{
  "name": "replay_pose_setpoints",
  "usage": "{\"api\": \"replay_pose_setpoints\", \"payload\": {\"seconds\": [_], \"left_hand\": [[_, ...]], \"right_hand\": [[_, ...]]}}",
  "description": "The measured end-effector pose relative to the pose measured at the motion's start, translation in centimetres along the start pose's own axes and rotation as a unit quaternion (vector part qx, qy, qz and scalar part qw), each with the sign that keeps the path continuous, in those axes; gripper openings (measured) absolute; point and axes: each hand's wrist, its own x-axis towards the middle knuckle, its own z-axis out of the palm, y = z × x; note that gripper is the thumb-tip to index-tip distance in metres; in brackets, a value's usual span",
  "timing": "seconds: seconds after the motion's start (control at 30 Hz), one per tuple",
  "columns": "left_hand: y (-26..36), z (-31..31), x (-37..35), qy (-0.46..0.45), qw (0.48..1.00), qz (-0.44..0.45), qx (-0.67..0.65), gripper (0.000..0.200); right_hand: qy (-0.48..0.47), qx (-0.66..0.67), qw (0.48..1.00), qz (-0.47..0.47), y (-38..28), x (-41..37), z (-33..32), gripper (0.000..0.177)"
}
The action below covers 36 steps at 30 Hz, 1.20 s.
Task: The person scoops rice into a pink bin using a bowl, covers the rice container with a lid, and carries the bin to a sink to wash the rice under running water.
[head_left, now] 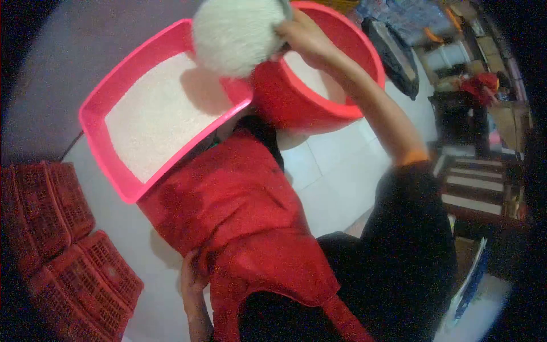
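Observation:
My right hand (305, 37) is closed on the rim of a round bowl (288, 8) heaped with white grains (236, 37) that look like rice. The bowl hangs over the gap between two containers, its shadow falling into the left one. That one is a pink rectangular tub (122, 194) with a layer of white grains (154, 117) in it. To the right stands a round red tub (370, 62), also holding white grains. Down at my side, my left hand (194, 276) is against the red apron (245, 199); its fingers are mostly hidden.
Red plastic crates (80, 279) are stacked at the lower left on the pale tiled floor (336, 176). A slatted wooden piece (476, 182) stands to the right. Beyond it are shelves with assorted goods, and a dark bag (390, 57) lies behind the red tub.

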Motion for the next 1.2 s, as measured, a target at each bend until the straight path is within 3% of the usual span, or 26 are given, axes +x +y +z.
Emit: {"api": "replay_pose_setpoints", "payload": {"seconds": [0.03, 0.07, 0.1, 0.17, 0.23, 0.33, 0.4, 0.43, 0.47, 0.5, 0.57, 0.63, 0.67, 0.73, 0.77, 0.8, 0.83, 0.87, 0.93, 0.97, 1.0, 1.07, 1.13, 1.17, 1.2], "left_hand": [[-0.1, -0.6, 0.1, 0.013, 1.0, 0.005, -0.001, 0.037], [-0.5, -2.0, 0.6, 0.008, 1.0, 0.019, 0.019, 0.04], [-0.2, -2.6, 0.3, 0.004, 0.999, 0.036, 0.039, 0.044], [0.1, -1.6, -0.4, 0.042, 0.999, 0.022, 0.022, 0.043], [0.0, -1.4, -0.5, 0.067, 0.998, -0.007, 0.008, 0.042], [-0.6, -1.9, -0.2, 0.025, 1.0, -0.008, 0.016, 0.041], [-1.0, -1.4, -0.5, 0.036, 0.999, -0.005, 0.008, 0.038], [-1.0, -2.3, -0.2, 0.033, 0.999, -0.01, 0.007, 0.038], [-1.0, -3.9, 0.2, 0.048, 0.999, -0.01, 0.0, 0.034], [-1.1, -3.6, 0.9, 0.062, 0.998, -0.011, -0.006, 0.03], [-0.7, -1.1, -0.2, 0.039, 0.999, -0.009, 0.01, 0.025], [-1.3, -0.6, 0.1, 0.029, 0.999, -0.002, 0.03, 0.02], [-1.8, -2.9, 1.4, 0.043, 0.999, 0.008, 0.022, 0.018], [-2.6, -2.5, 1.7, 0.055, 0.998, 0.019, 0.015, 0.016], [-2.8, -0.9, 1.1, 0.025, 0.993, 0.058, 0.103, 0.016], [-1.4, -2.4, 0.7, -0.011, 0.977, 0.097, 0.189, 0.017], [-1.8, -4.2, 0.7, -0.011, 0.977, 0.101, 0.189, 0.017], [-2.8, -6.0, 0.9, 0.017, 0.968, 0.133, 0.212, 0.018], [-0.8, -5.8, 2.8, 0.044, 0.957, 0.166, 0.234, 0.019], [0.1, -2.9, 1.3, 0.06, 0.982, 0.093, 0.155, 0.02], [0.7, -1.3, 0.5, 0.077, 0.994, 0.021, 0.072, 0.021], [-0.7, -1.3, 0.9, 0.073, 0.992, 0.027, 0.098, 0.023], [-1.5, -3.1, 1.1, 0.065, 0.99, 0.031, 0.121, 0.025], [-2.0, -2.9, 0.9, 0.058, 0.974, 0.104, 0.193, 0.026], [-2.3, -2.8, 0.7, 0.052, 0.947, 0.174, 0.263, 0.027]], "right_hand": [[0.037, -0.165, 0.975, -0.142, 0.4, 1.2, 1.0, 0.043], [0.074, -0.316, 0.904, -0.278, 0.4, 2.1, 2.4, 0.049], [0.068, -0.296, 0.911, -0.279, -0.1, 2.3, 4.1, 0.049], [0.052, -0.407, 0.858, -0.309, -1.9, 2.8, 6.6, 0.037], [0.031, -0.395, 0.86, -0.323, -3.5, 1.8, 8.0, 0.033], [0.006, -0.397, 0.862, -0.314, -3.8, 1.8, 7.3, 0.03], [0.075, -0.309, 0.918, -0.237, -3.8, 1.8, 5.3, 0.036], [0.137, -0.26, 0.892, -0.344, -1.0, 2.9, 3.3, 0.047], [0.116, -0.064, 0.963, -0.235, -2.9, 1.2, 2.5, 0.048], [0.215, -0.416, 0.798, -0.378, -1.5, 2.0, -0.4, 0.041], [0.303, -0.377, 0.865, -0.13, -0.1, 1.0, -4.2, 0.036], [0.191, -0.508, 0.84, -0.009, 8.2, 2.4, -15.2, 0.038], [0.192, -0.51, 0.839, -0.009, 13.0, 3.1, -18.7, 0.038], [0.137, -0.361, 0.913, -0.13, 20.4, 3.2, -23.3, 0.04], [0.139, -0.361, 0.913, -0.13, 22.0, 3.1, -23.8, 0.04], [0.139, -0.411, 0.901, 0.012, 22.2, 2.7, -21.4, 0.044], [0.135, -0.446, 0.872, 0.151, 22.9, 2.5, -20.4, 0.048], [0.136, -0.439, 0.875, 0.152, 25.4, 2.5, -20.5, 0.048], [0.161, -0.537, 0.81, 0.173, 30.9, 5.6, -19.1, 0.055], [0.185, -0.543, 0.803, 0.161, 30.3, 4.7, -16.6, 0.058], [0.221, -0.504, 0.813, 0.19, 33.1, 5.7, -14.9, 0.048], [0.101, -0.347, 0.912, 0.191, 30.4, 4.1, -13.6, 0.039], [0.048, -0.318, 0.936, 0.144, 20.2, 0.8, -10.4, 0.032], [0.02, -0.3, 0.946, 0.121, 15.1, -0.8, -8.8, 0.029], [0.021, -0.301, 0.946, 0.119, 16.6, -0.5, -9.3, 0.029]]}}
